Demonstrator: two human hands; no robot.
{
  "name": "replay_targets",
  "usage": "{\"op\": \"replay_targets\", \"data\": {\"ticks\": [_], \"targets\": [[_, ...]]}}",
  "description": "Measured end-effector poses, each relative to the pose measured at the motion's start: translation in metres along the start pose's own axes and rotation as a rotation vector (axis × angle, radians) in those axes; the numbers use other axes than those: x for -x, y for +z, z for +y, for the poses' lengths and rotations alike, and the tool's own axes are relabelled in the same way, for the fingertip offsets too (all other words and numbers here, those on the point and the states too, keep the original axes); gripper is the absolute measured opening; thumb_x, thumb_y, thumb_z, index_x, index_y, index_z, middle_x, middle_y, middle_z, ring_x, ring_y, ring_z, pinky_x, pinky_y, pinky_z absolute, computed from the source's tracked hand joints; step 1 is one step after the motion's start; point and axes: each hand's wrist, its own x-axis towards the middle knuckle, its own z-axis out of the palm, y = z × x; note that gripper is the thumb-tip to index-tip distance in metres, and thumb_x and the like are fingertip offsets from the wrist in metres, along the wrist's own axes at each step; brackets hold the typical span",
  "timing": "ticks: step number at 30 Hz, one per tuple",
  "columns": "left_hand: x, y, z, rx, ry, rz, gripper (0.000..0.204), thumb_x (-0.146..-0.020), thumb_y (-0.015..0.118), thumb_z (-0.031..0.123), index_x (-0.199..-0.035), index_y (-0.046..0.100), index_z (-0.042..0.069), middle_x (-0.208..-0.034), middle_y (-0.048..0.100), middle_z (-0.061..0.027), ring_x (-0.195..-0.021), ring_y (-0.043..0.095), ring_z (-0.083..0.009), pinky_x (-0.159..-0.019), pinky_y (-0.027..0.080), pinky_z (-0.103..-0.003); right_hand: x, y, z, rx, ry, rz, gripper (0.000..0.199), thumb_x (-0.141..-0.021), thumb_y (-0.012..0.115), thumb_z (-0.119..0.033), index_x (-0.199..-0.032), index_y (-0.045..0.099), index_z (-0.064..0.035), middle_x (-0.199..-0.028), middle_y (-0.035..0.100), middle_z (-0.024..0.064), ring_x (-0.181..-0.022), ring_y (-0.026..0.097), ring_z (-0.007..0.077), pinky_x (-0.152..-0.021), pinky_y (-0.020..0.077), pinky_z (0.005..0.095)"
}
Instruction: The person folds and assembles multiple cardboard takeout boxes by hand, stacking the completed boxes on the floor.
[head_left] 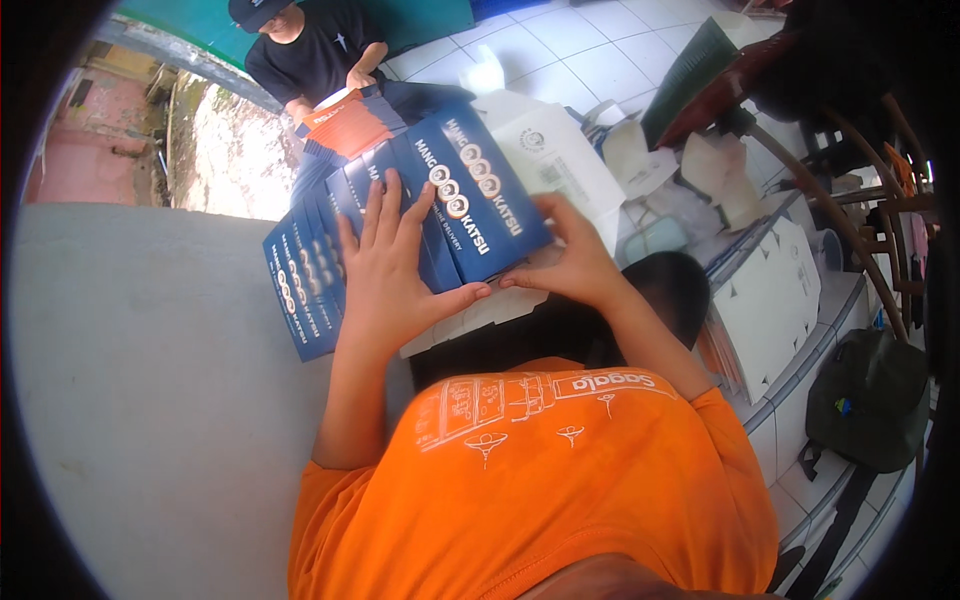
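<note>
Big grey surface (170, 390) fills the left, white-tiled floor (560, 45) behind; co-worker (320, 65) sits across, dark backpack (868, 400) and stacked flat white cartons (775, 305) lie right. Blue printed boxes (470, 190) lean bunched before the torso, partly hiding a white carton (575, 170) and crowding the co-worker's orange box (347, 125). Left hand (385, 245) spread wide on top, right hand (580, 250) gripping the right end.

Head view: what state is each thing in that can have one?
Blue printed cardboard packaging, tilted between both hands; whether fully folded is unclear.
Bare left hand, fingers spread on it.
Bare right hand, grip at its right edge.
White printed cardboard panel, partly hidden behind the blue packaging.
White cardboard sheets, stacked at right.
Dark green fabric backpack, closure unclear.
</note>
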Motion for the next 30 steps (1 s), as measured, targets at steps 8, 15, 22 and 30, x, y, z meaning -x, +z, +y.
{"op": "replay_targets", "data": {"ticks": [8,15,22,30], "targets": [[-0.002,-0.003,-0.001,-0.046,-0.032,-0.051,0.137,-0.037,0.078,0.078,-0.149,0.034,0.012,-0.155,0.024,-0.0242,-0.146,0.019,-0.0388,-0.115,0.009,-0.061,0.005,0.012,-0.001,-0.152,-0.002,-0.023,0.038,-0.069,0.086,-0.013,-0.102,0.069,-0.0021,-0.099,0.071,0.0092,-0.092,0.065,0.0151,-0.084,0.0514,0.0297],[-0.001,-0.004,0.003,-0.045,0.011,-0.034,0.134,-0.045,0.078,0.074,-0.149,0.030,0.006,-0.154,0.024,-0.0269,-0.145,0.020,-0.0413,-0.111,0.011,-0.064,0.001,0.006,-0.002,-0.102,-0.010,-0.036,0.037,-0.070,0.085,-0.010,-0.103,0.069,-0.0025,-0.099,0.071,0.0077,-0.091,0.065,0.0146,-0.083,0.0511,0.0285],[0.000,-0.004,0.002,-0.025,-0.007,-0.042,0.137,-0.043,0.079,0.074,-0.149,0.028,0.004,-0.155,0.023,-0.0259,-0.145,0.019,-0.0403,-0.113,0.009,-0.063,0.000,-0.003,-0.007,-0.070,0.082,-0.138,0.036,-0.069,0.085,-0.010,-0.100,0.069,-0.0010,-0.098,0.072,0.0083,-0.089,0.065,0.0143,-0.083,0.0503,0.0290],[-0.001,-0.006,0.003,-0.056,-0.015,-0.073,0.142,-0.038,0.079,0.075,-0.150,0.027,0.005,-0.155,0.022,-0.0245,-0.146,0.017,-0.0389,-0.114,0.007,-0.061,-0.003,0.003,-0.004,-0.134,0.069,-0.094,0.038,-0.071,0.085,-0.011,-0.104,0.068,-0.0010,-0.100,0.071,0.0084,-0.091,0.066,0.0151,-0.083,0.0515,0.0303]]}}
